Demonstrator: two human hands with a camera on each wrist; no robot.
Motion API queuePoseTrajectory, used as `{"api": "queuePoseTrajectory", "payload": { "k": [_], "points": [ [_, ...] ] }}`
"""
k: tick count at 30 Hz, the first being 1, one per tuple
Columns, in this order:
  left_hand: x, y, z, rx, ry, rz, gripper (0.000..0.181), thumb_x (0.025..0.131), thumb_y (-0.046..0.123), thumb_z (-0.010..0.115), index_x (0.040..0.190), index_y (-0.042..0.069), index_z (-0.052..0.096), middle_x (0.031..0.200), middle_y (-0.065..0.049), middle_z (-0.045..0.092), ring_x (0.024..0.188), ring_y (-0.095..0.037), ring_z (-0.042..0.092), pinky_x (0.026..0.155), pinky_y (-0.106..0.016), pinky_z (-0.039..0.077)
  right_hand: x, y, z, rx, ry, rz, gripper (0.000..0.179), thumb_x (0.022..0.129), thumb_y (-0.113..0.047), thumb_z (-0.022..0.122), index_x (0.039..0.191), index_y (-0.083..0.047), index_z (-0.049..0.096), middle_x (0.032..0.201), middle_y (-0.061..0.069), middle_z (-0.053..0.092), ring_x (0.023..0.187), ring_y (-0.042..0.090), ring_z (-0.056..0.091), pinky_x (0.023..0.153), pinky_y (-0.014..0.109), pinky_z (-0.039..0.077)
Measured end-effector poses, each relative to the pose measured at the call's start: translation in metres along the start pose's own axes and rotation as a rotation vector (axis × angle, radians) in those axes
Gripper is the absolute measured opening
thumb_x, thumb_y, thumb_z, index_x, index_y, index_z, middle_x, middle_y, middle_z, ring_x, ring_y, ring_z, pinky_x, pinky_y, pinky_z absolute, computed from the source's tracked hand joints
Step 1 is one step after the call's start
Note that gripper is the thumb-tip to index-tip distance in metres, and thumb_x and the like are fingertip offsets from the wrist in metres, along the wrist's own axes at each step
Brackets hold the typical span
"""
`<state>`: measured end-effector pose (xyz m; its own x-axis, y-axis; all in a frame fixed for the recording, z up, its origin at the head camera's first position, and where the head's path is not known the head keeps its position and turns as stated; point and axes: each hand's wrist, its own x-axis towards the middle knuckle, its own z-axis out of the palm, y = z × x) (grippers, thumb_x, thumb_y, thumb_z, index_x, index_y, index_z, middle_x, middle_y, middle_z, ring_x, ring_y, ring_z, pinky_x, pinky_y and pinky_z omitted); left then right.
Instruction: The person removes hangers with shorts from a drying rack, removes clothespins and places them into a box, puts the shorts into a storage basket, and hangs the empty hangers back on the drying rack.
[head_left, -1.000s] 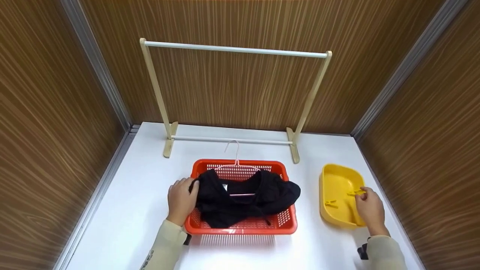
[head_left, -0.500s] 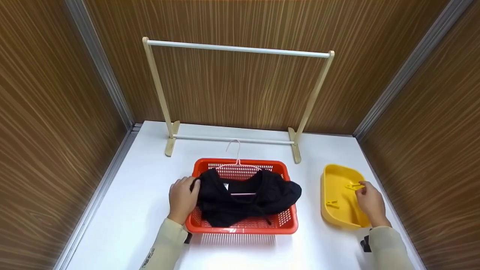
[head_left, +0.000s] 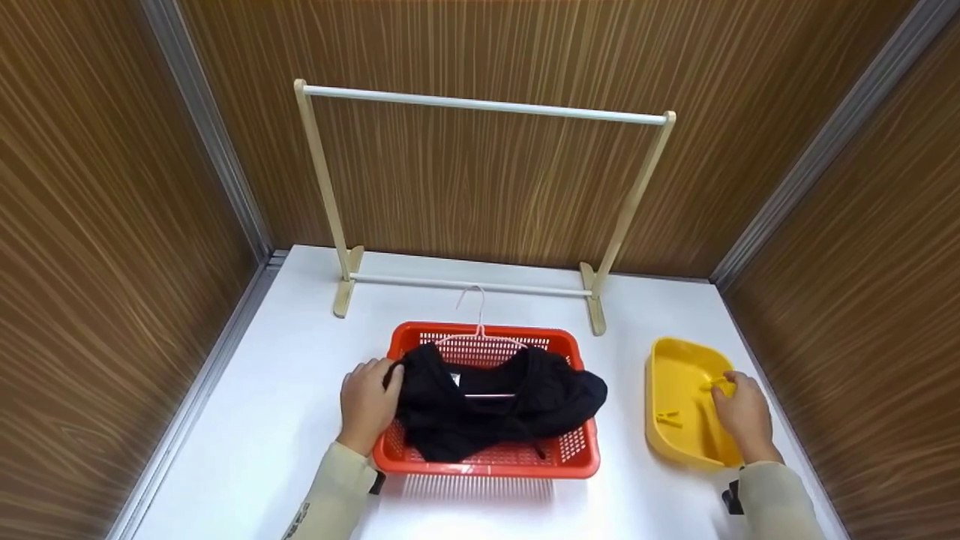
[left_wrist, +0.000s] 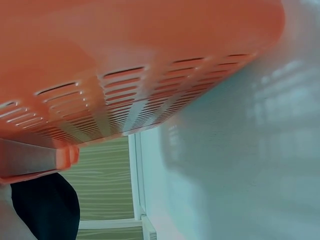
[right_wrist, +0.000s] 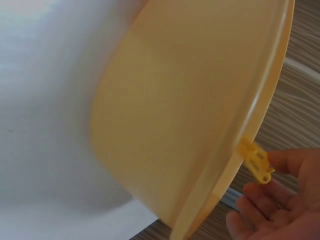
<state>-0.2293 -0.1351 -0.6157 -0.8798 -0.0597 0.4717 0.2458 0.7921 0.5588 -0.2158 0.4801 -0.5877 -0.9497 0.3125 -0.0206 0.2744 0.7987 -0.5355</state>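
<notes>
A hand pinches a little yellow clip over the yellow tray.
The right hand (head_left: 742, 412) is nearly closed, with the clip (right_wrist: 256, 161) at its fingertips, beside the smooth, round-cornered tray (head_left: 651, 405). Another clip (head_left: 669, 420) lies inside. The left hand (head_left: 369, 401) is curled on one end of the soft black top (head_left: 435, 412), just as a second ago. The top, on a thin pink hanger (head_left: 481, 330), lies over the red basket (head_left: 487, 470) full of holes.

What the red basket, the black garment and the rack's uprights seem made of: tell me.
Red basket: probably plastic, smooth and slightly glossy; it catches light and its perforations look moulded.
Black garment: matt fabric, judging by soft folds; fibre can't be told.
Uprights: likely wood, matt, from their pale beige colour; no grain discernible.
</notes>
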Motion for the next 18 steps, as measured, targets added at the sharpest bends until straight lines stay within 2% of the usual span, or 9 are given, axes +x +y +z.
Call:
{"api": "queuePoseTrajectory", "payload": {
  "k": [4,10,13,18],
  "points": [
    [-0.002,0.000,-0.001,0.011,-0.003,0.001,0.019,0.102,0.026,0.065,0.094,0.012,0.074,0.078,-0.004,0.066,0.074,-0.029,0.061,0.070,-0.045,0.045,-0.005,-0.012,0.002,0.052,0.041,-0.005,0.065,0.106,-0.020,0.054,0.155,0.012,0.025,0.155,0.039,0.027,0.140,0.056,0.032,0.115,0.065,0.028],
    [-0.003,-0.001,-0.002,0.009,-0.011,-0.015,0.018,0.102,0.026,0.066,0.094,0.012,0.074,0.078,-0.003,0.066,0.075,-0.028,0.061,0.070,-0.043,0.045,-0.018,-0.054,0.017,0.156,0.199,-0.104,0.053,0.104,-0.015,0.055,0.151,0.003,0.037,0.154,0.028,0.033,0.136,0.045,0.038,0.115,0.062,0.033],
    [-0.002,-0.001,-0.001,0.016,-0.009,-0.016,0.019,0.102,0.027,0.065,0.094,0.012,0.074,0.080,-0.003,0.067,0.076,-0.028,0.061,0.071,-0.044,0.045,-0.025,-0.079,0.031,0.227,0.299,-0.250,0.045,0.100,-0.005,0.059,0.141,0.007,0.047,0.144,0.028,0.044,0.132,0.043,0.042,0.115,0.060,0.033],
    [0.001,-0.002,0.001,0.010,-0.020,-0.016,0.021,0.103,0.028,0.064,0.094,0.013,0.074,0.082,-0.003,0.068,0.077,-0.027,0.061,0.071,-0.043,0.045,-0.040,-0.123,0.060,0.288,0.368,-0.560,0.032,0.094,0.007,0.063,0.125,0.008,0.059,0.129,0.025,0.058,0.121,0.041,0.052,0.109,0.054,0.036]
  ]
}}
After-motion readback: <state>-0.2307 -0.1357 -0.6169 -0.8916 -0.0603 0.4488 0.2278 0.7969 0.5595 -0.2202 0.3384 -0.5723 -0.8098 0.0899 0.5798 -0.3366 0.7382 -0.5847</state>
